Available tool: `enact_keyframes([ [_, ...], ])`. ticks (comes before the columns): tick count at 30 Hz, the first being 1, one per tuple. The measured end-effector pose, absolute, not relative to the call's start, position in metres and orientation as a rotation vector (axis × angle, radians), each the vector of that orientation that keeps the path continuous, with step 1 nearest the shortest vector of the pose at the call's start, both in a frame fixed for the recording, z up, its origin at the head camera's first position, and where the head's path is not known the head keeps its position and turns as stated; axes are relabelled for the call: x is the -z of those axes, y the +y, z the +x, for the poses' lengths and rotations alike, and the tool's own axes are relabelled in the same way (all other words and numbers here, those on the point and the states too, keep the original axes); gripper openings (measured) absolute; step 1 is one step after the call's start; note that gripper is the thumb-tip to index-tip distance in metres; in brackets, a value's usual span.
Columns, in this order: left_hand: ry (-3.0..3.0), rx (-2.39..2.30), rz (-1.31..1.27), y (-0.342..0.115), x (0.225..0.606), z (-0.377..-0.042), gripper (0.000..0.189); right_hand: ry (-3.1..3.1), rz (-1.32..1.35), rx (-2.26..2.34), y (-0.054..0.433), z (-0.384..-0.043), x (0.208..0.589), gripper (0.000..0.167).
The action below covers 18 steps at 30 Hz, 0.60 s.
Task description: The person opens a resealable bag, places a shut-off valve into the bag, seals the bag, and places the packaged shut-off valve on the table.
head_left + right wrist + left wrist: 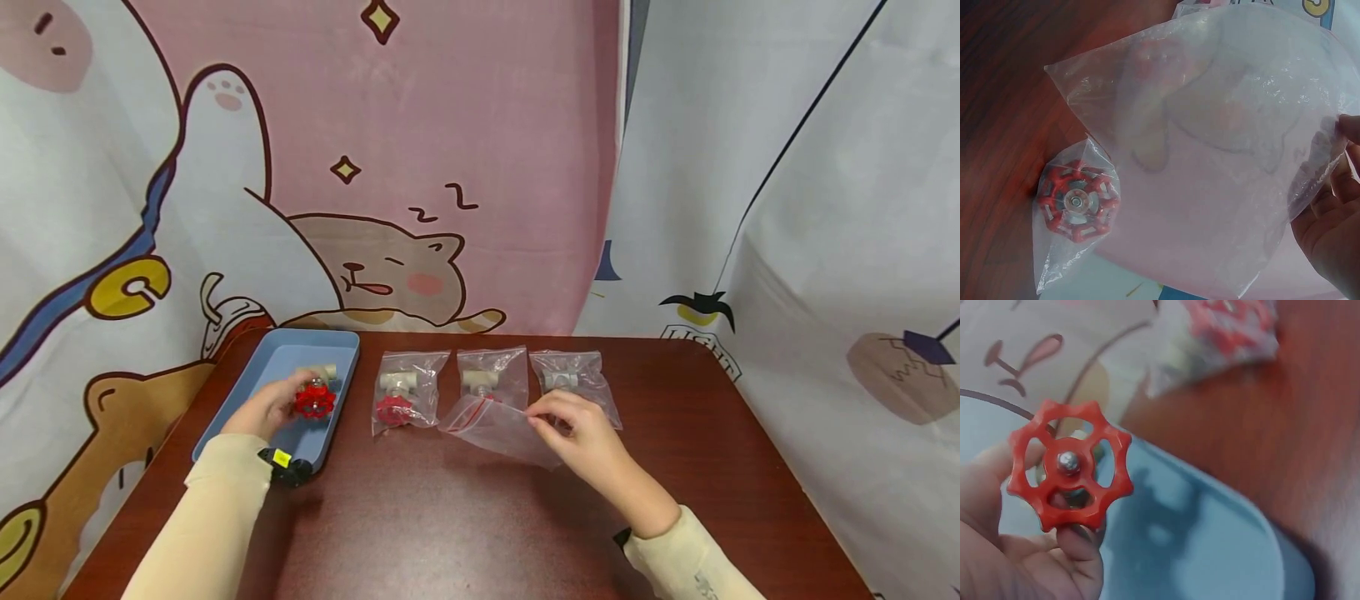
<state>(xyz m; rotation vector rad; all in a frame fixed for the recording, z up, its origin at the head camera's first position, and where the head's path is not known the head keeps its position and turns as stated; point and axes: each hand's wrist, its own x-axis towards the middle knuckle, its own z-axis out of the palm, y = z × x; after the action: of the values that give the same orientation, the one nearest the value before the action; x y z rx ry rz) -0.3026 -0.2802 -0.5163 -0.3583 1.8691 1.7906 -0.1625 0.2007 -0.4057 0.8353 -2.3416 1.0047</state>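
My left hand [272,406] grips a valve with a red handwheel [315,401] over the blue tray [272,343]. In the left wrist view the handwheel [1071,515] faces the camera, and fingers and thumb hold the body behind it. My right hand [592,437] pinches the edge of a clear zip-lock bag [498,429] with a red stripe near its top. Nothing shows inside this bag [1210,187] in the right wrist view. It hangs in front of the bagged valves, partly covering the middle one [480,381].
Behind the hands, bagged valves stand in a row: a left one [397,383], the middle one and a right one [562,381], its lower part hidden by my right hand. They rest on a dark brown table [420,517]. A printed cloth [487,100] hangs behind.
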Motion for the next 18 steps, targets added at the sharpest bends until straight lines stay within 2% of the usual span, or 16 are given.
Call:
enact_keyframes([
  [5,1.802,-1.957,-0.299,-0.260,0.466,-0.279,0.024,-2.328,0.836,-1.015,0.201,-0.163,0.406,0.013],
  [9,1.698,-2.112,-0.257,-0.244,0.435,-0.263,0.026,-2.323,0.832,-1.025,0.200,-0.164,0.408,0.012],
  [13,1.654,-2.221,-0.233,-0.233,0.418,-0.254,0.029,-2.332,0.822,-1.026,0.200,-0.164,0.409,0.011],
  [18,1.641,-2.385,-0.331,-0.223,0.414,-0.248,0.013,-2.351,0.820,-1.026,0.200,-0.163,0.409,0.011],
])
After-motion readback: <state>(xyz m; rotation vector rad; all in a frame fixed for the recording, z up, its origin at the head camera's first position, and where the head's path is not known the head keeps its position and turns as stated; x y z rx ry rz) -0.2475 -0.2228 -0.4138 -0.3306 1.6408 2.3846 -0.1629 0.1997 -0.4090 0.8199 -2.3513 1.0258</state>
